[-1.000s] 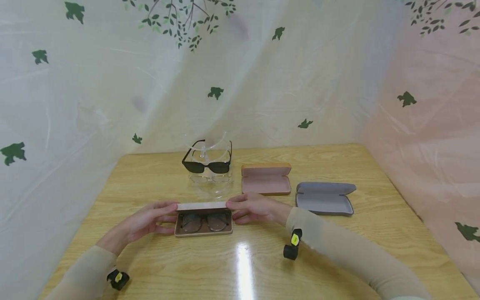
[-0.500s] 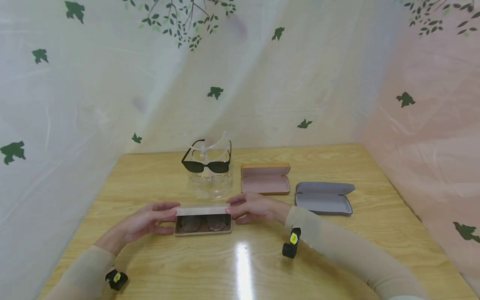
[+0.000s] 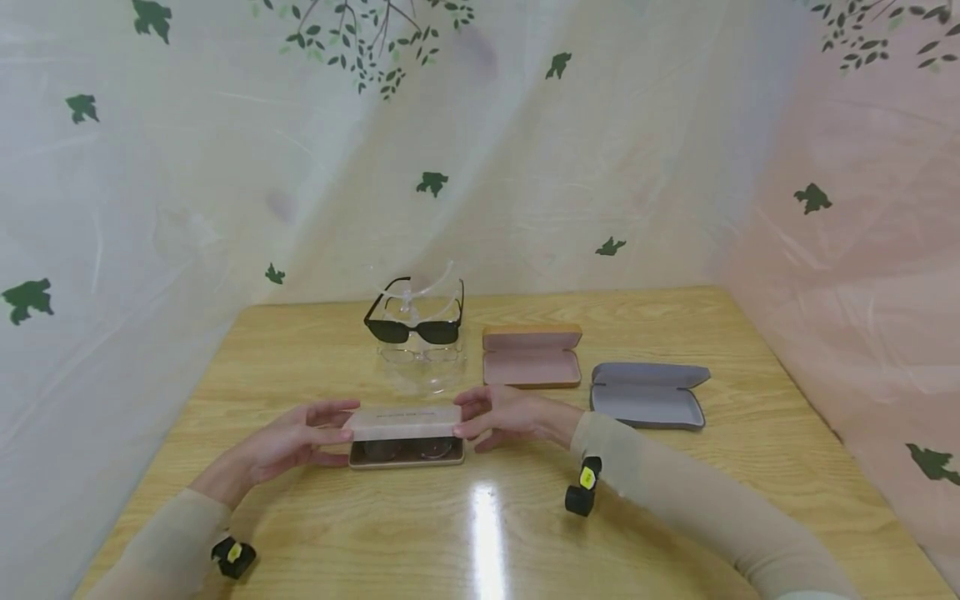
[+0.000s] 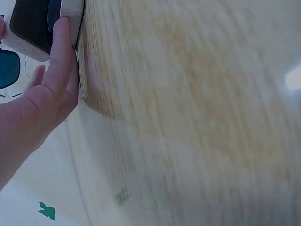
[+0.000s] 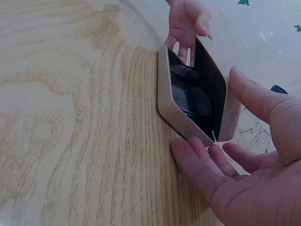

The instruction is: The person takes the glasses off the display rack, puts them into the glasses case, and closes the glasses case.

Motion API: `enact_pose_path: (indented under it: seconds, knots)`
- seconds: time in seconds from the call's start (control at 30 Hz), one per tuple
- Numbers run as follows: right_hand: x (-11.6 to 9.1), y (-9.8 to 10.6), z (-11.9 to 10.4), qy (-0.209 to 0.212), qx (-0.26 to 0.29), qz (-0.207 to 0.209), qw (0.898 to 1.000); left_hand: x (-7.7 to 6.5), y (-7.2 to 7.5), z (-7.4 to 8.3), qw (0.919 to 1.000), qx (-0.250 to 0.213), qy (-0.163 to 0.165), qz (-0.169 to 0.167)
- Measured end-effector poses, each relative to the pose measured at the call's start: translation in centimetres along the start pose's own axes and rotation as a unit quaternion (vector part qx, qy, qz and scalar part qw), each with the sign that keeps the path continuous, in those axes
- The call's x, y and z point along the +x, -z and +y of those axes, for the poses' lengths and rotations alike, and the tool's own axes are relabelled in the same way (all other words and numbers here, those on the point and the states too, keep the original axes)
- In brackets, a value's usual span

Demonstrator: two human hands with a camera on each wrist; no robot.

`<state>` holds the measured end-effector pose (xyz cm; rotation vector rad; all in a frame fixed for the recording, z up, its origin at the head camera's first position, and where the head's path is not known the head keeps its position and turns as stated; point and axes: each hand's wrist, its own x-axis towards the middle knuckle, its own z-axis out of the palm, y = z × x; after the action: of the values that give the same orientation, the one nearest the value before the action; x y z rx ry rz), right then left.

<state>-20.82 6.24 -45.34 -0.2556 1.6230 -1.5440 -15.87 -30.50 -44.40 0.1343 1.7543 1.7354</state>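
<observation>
A pale glasses case (image 3: 405, 423) lies on the table in the head view, its lid partly lowered over the dark inside. A pair of eyeglasses (image 5: 195, 96) lies folded in it, its lenses showing through the gap in the right wrist view. My left hand (image 3: 300, 437) holds the case's left end, thumb at the lid and fingers along the side. At the opposite end my right hand (image 3: 513, 417) grips likewise; its thumb presses the lid while its fingertips touch the base, as the right wrist view shows.
Behind the case, a clear display stand (image 3: 408, 307) carries black sunglasses (image 3: 412, 333) and, below them, thin-rimmed glasses (image 3: 401, 356). To the right stand an open pink-lined case (image 3: 532, 368) and an open grey case (image 3: 648, 406). A printed curtain (image 3: 487, 208) borders the wooden table (image 3: 420, 533).
The lid has swung forward and down, so its top now shows and the eyeglasses inside are more covered. Both hands keep their places at the case's ends.
</observation>
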Motion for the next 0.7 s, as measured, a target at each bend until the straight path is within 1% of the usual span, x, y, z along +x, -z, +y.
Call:
enact_pose_path:
  seconds: [0.17, 0.33, 0.43, 0.57, 0.63, 0.7]
  knots:
    - [0.1, 0.1, 0.0, 0.001, -0.022, 0.002, 1.0, 0.0, 0.0, -0.1, 0.9999, -0.01, -0.005, -0.004]
    - [0.1, 0.1, -0.1, -0.003, -0.037, 0.006, 0.999, 0.2, 0.0, -0.2, 1.0, -0.006, -0.007, -0.002]
    - [0.1, 0.0, 0.0, 0.006, -0.083, 0.008, 0.997, 0.5, -0.3, -0.2, 0.9998, 0.014, -0.002, 0.011]
    - [0.2, -0.2, 0.1, 0.025, -0.141, 0.015, 0.99, 0.8, -0.6, -0.3, 0.9985, 0.046, 0.002, 0.03]
    - [0.2, -0.3, 0.2, 0.026, -0.143, 0.018, 0.989, 1.0, -0.6, -0.4, 0.9979, 0.053, 0.001, 0.036]
    - [0.2, -0.3, 0.2, 0.024, -0.138, 0.019, 0.99, 1.0, -0.6, -0.5, 0.998, 0.05, 0.001, 0.038]
